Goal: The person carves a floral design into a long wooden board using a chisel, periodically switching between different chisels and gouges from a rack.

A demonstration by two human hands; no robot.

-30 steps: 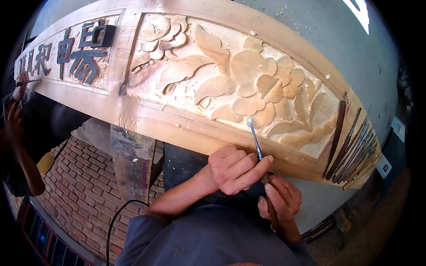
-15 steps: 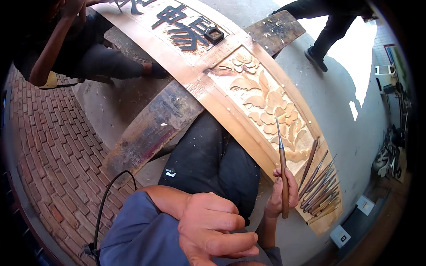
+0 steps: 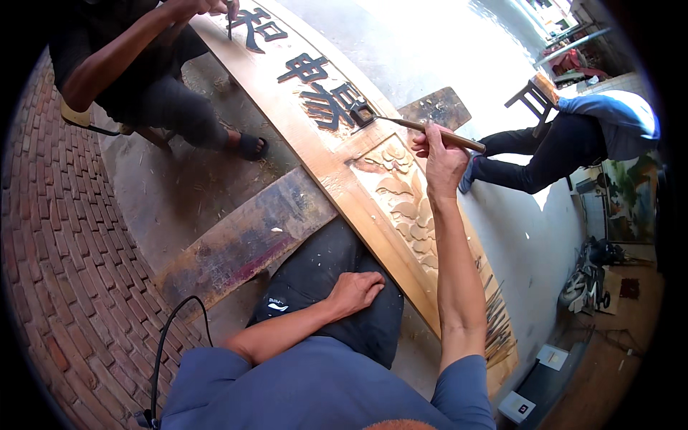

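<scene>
Daylight is strong. Floor [image 3: 459,43] glare is blown out at upper right. Fisheye bending and black vignette mark the rim; focus is sharp.

floor: red brick paving [image 3: 50,236] left | pale concrete [image 3: 430,43] sunlit, far side | wooden stool [image 3: 534,93] upper right
</scene>
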